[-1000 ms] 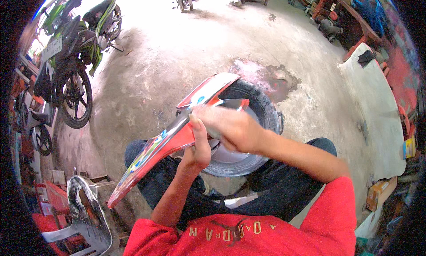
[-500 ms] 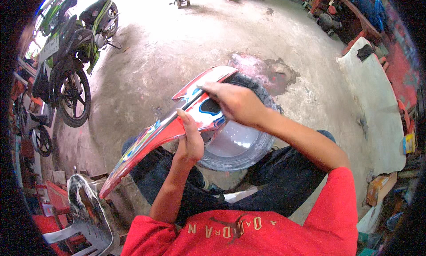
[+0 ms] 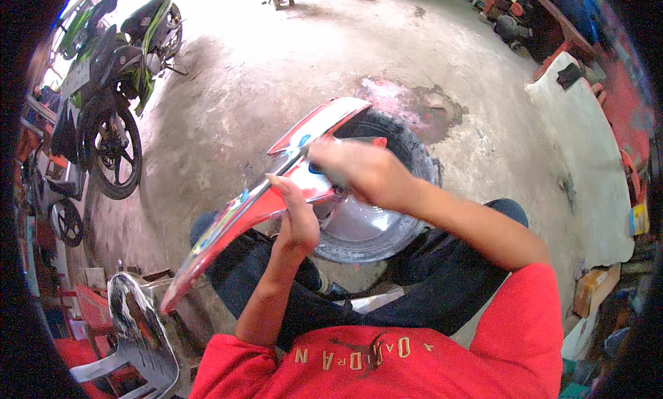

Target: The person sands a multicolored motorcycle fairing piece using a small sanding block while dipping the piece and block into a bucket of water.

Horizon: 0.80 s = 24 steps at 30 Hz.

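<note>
A long red and white motorbike body panel (image 3: 239,223) with colourful decals slants across my lap, over a round black tub (image 3: 408,240) of greyish water. My left hand (image 3: 295,219) is closed on the panel from its lower side, thumb upward. My right hand (image 3: 367,174), smeared by motion, is curled on the panel's upper surface. Whatever is in its fingers is hidden.
A green and black motorbike (image 3: 114,74) stands at the left. A grey chair (image 3: 135,330) is at lower left. At right are a pale curved board (image 3: 580,164), a red bench (image 3: 563,29) and a cardboard box (image 3: 590,292). Concrete floor (image 3: 228,81) surrounds me.
The panel has shifted up and away from me. My right hand has moved up along it, and over the last half second it has shifted slightly back down, blurring.
</note>
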Tool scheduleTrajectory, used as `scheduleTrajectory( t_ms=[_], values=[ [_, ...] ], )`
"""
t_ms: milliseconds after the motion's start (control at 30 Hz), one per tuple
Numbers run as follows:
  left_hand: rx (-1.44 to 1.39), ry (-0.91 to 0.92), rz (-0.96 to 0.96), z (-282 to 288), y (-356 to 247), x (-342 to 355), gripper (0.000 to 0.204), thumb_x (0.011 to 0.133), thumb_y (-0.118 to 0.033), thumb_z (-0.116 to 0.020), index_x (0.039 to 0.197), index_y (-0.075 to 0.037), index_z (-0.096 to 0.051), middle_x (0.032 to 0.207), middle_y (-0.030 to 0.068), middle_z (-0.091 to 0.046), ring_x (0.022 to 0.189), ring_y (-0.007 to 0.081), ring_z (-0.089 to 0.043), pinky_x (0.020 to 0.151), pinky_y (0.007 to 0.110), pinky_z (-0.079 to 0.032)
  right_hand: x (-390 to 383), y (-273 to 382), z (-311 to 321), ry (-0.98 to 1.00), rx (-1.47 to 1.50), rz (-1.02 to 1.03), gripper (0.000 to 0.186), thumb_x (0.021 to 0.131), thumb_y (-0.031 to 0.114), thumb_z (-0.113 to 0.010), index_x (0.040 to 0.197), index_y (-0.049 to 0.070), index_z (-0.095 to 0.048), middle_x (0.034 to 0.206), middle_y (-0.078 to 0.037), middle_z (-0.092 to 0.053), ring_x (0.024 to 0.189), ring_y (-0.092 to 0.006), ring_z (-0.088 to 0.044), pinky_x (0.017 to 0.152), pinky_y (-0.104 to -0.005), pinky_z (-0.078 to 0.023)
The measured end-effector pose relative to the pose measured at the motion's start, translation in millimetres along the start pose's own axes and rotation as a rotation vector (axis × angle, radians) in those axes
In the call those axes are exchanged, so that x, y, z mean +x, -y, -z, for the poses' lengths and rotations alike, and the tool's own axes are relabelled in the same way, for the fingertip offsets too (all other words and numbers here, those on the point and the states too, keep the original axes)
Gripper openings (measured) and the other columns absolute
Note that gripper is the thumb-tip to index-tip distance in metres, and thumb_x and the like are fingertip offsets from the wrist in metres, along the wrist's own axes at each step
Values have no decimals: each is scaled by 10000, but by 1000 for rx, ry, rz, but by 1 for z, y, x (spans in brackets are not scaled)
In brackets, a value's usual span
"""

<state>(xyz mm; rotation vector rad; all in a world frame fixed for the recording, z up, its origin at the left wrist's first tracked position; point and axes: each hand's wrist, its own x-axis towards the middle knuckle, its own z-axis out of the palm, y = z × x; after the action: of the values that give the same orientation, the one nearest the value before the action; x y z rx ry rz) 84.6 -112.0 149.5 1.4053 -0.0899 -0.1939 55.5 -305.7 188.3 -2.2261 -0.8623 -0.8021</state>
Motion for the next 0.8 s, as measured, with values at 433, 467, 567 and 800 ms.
scheduleTrajectory(
  t_ms=[433, 467, 567, 800],
  values=[
    [-18, 197, -52, 6, 1, 4, 889, 1010, -695, -159, 1541, -144, 293, 1668, 115, 119, 1535, 280, -41, 1244, 461, -83, 12, 39, -3, -43, 39, -44, 467, 851, 56, -604, 1314, 5, -583, 1279, -219, -640, 1201, -384, -623, 1062, -438, -482],
    [-20, 198, -49, 5, 1, 4, 891, 1008, -699, -160, 1543, -145, 290, 1669, 113, 118, 1536, 281, -39, 1244, 462, -83, 9, 34, -3, -40, 45, -52, 467, 851, 56, -604, 1314, 5, -583, 1279, -219, -640, 1201, -384, -623, 1062, -438, -482],
    [36, -82, -23, -17, -7, -2, 899, 1001, -710, -165, 1549, -151, 280, 1671, 107, 114, 1539, 281, -31, 1243, 464, -82, 8, -6, -2, -9, 12, -163, 444, 871, 72, -571, 1310, 5, -588, 1281, -213, -640, 1196, -373, -629, 1047, -441, -489],
    [-80, 278, -64, 28, 24, 4, 901, 999, -717, -164, 1555, -107, 197, 1624, 109, -33, 1475, 270, -151, 1223, 442, -147, 2, -7, -2, 18, -36, -197, 444, 836, 25, -599, 1278, -22, -597, 1239, -227, -649, 1146, -390, -642, 1016, -451, -504]
  ],
)
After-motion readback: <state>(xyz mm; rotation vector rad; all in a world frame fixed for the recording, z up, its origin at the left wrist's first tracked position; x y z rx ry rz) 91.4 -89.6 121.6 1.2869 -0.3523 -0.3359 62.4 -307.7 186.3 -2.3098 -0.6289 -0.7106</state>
